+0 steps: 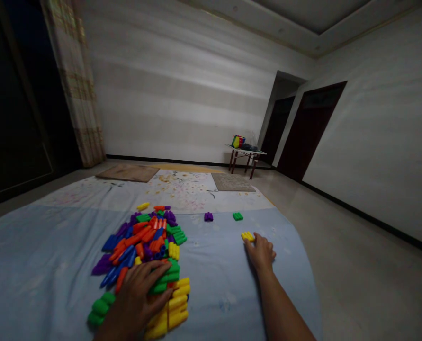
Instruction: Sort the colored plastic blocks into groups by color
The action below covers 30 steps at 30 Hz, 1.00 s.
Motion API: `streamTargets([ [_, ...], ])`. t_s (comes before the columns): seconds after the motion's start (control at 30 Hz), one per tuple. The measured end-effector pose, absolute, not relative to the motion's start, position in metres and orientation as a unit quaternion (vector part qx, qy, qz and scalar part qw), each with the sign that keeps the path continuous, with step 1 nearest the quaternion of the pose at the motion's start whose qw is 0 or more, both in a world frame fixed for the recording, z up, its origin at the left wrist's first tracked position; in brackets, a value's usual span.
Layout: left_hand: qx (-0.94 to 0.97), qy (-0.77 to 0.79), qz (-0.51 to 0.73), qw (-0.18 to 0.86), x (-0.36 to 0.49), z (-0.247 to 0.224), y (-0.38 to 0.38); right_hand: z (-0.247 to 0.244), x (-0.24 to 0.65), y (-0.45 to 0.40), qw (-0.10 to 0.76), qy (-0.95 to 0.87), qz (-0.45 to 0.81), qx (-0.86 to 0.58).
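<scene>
A heap of plastic pieces in red, blue, purple, green and yellow (145, 237) lies on the blue cloth. Over its near side rests my left hand (139, 293), fingers apart, touching a green piece (171, 272); yellow pieces (177, 305) lie just right of it and a green piece (100, 308) to its left. On the right, my right hand (261, 251) pinches a small yellow piece (247, 236) between thumb and finger. Beyond it sits a green piece (237, 216), and a purple piece (208, 217) stands farther left.
The cloth-covered table (218, 303) has a brown board (128, 173) and a patterned mat (232, 182) at its far edge. A small side table (258, 152) near the wall holds a colourful bag (238, 141). A curtain (70, 80) hangs at left.
</scene>
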<state>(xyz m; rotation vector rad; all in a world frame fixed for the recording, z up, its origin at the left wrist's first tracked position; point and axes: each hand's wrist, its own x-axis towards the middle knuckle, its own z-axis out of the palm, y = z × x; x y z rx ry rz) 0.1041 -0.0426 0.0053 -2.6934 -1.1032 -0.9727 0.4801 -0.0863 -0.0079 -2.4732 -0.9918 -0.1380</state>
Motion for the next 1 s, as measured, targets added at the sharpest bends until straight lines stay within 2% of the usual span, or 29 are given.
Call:
streamTargets([
  [0.07,-0.882,-0.362,-0.300,0.017,0.104,0.009,-0.049,-0.009,0.478,-0.087,0.282,-0.388,-0.087,-0.873],
  [0.17,-0.885,-0.364,-0.290,0.002,0.106,0.015,-0.057,-0.007,0.463,-0.086,0.397,-0.500,-0.140,-0.757],
  [0.27,-0.886,-0.366,-0.286,-0.002,0.108,0.019,-0.062,0.000,0.432,-0.088,0.450,-0.626,-0.111,-0.628],
  [0.43,-0.885,-0.379,-0.271,0.000,0.111,0.021,-0.064,0.019,0.366,-0.100,0.435,-0.746,0.026,-0.503],
  [0.6,-0.895,-0.352,-0.276,-0.002,0.118,0.016,-0.064,0.025,0.331,-0.105,0.413,-0.790,0.109,-0.440],
  [1.0,-0.889,-0.361,-0.278,-0.039,0.108,0.018,-0.059,0.015,0.342,-0.103,0.419,-0.767,0.151,-0.461],
])
